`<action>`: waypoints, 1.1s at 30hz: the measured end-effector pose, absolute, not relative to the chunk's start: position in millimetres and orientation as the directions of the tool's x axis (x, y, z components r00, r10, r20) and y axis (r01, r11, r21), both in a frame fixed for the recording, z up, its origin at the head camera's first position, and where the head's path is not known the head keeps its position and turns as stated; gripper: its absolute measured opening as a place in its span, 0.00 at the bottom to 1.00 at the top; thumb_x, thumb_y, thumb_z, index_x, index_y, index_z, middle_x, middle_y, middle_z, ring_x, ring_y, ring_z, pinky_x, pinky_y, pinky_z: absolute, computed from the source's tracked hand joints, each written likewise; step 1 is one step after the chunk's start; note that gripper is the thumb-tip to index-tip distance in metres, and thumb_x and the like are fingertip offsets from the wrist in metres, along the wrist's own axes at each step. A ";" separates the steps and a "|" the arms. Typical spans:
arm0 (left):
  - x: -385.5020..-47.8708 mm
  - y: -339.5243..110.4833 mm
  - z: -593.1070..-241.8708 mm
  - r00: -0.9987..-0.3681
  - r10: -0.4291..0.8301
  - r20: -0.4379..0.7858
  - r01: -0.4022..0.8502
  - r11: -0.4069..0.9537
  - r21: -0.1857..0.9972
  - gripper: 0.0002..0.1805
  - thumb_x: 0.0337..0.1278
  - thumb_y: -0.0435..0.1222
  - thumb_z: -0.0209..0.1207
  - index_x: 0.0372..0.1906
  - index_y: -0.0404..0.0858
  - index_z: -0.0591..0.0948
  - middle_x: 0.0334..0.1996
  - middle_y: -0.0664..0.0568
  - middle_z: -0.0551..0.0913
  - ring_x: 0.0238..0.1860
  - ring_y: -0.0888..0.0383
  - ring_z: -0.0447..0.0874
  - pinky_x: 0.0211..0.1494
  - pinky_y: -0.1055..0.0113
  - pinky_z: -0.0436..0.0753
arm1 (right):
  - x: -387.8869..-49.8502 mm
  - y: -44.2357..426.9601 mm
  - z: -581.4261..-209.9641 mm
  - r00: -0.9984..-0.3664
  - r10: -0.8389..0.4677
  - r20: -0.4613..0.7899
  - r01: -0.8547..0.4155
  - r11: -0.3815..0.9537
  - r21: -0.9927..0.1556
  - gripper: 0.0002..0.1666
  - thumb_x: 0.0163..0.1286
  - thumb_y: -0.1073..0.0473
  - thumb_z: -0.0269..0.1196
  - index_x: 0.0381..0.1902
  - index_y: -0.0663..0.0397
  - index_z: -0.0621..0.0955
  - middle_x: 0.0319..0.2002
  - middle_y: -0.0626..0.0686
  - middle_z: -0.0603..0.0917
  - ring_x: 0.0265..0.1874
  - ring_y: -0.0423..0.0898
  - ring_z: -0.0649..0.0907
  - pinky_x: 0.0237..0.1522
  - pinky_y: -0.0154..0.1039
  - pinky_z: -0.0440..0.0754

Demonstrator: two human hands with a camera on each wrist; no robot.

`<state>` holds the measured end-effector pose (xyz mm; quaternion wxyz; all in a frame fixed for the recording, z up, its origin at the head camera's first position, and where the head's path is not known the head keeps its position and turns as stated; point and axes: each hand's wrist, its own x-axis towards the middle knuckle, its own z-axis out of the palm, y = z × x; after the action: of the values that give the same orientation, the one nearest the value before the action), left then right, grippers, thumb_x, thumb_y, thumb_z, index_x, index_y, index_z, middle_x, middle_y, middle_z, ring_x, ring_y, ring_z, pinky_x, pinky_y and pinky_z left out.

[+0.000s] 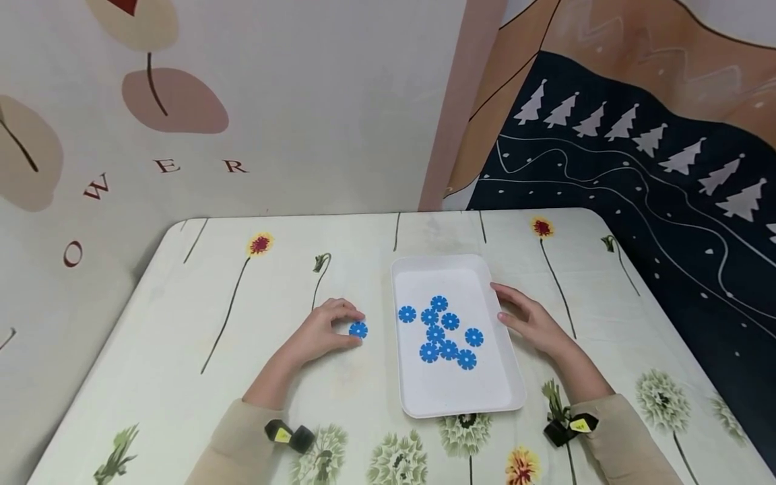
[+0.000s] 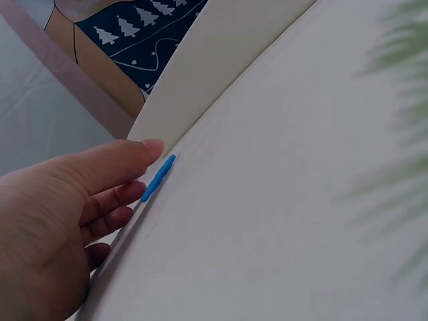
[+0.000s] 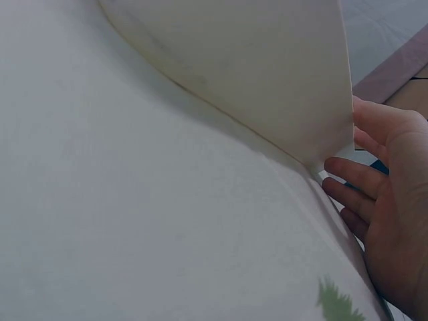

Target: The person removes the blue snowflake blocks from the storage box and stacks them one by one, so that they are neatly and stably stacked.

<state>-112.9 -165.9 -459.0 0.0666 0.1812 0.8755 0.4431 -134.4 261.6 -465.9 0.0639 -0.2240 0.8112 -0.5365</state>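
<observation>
A blue notched disc point(image 1: 358, 329) point(image 2: 158, 178) lies on the patterned cloth left of the white tray. Around it, the thumb and forefinger of my left hand point(image 1: 324, 331) point(image 2: 67, 214) are spread, one on each side; a gap shows between thumb tip and disc in the left wrist view. Several similar blue discs point(image 1: 435, 334) lie flat in the white tray point(image 1: 430, 394) point(image 3: 267, 73), grouped around its middle. At the tray's right wall rests my right hand point(image 1: 536, 323) point(image 3: 394, 200), its fingertips against the rim and its fingers loosely extended. The right wrist view shows only the tray's outer side.
The cloth-covered table point(image 1: 182, 404) has printed flowers and stems. Behind its far edge hangs a pale wall cloth point(image 1: 333, 121) with letters, and to the right a dark panel point(image 1: 606, 162) with white trees. A black device sits at each sleeve cuff.
</observation>
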 end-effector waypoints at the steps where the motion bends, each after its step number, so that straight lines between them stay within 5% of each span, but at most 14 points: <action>1: -112.9 -165.9 -458.2 -0.926 0.376 0.047 0.260 0.541 0.800 0.20 0.41 0.37 0.74 0.45 0.40 0.85 0.43 0.57 0.79 0.50 0.56 0.73 0.56 0.54 0.71 | -134.3 261.4 -466.1 -0.891 -0.433 0.137 -0.295 0.322 -0.900 0.32 0.70 0.67 0.57 0.70 0.62 0.63 0.64 0.67 0.67 0.64 0.65 0.64 0.59 0.23 0.59; 15: -105.7 -148.4 -437.0 -0.910 0.368 0.193 0.361 0.470 0.806 0.21 0.42 0.39 0.74 0.45 0.38 0.85 0.45 0.57 0.81 0.51 0.55 0.75 0.57 0.51 0.71 | -134.9 260.8 -465.4 -0.889 -0.438 0.134 -0.301 0.337 -0.892 0.32 0.70 0.67 0.57 0.70 0.62 0.63 0.64 0.67 0.68 0.64 0.65 0.64 0.59 0.22 0.59; 33: -88.5 -88.0 -408.7 -0.756 0.575 0.313 0.586 0.381 0.715 0.22 0.41 0.40 0.74 0.45 0.36 0.85 0.44 0.54 0.83 0.50 0.57 0.75 0.54 0.56 0.71 | -134.9 262.2 -464.7 -0.894 -0.430 0.127 -0.292 0.344 -0.892 0.32 0.70 0.67 0.58 0.70 0.62 0.63 0.65 0.66 0.67 0.65 0.65 0.64 0.58 0.22 0.59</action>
<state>-88.5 -88.0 -408.7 -0.0062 0.3494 0.8309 0.4329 -134.9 262.2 -464.7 0.0653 -0.2210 0.8172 -0.5282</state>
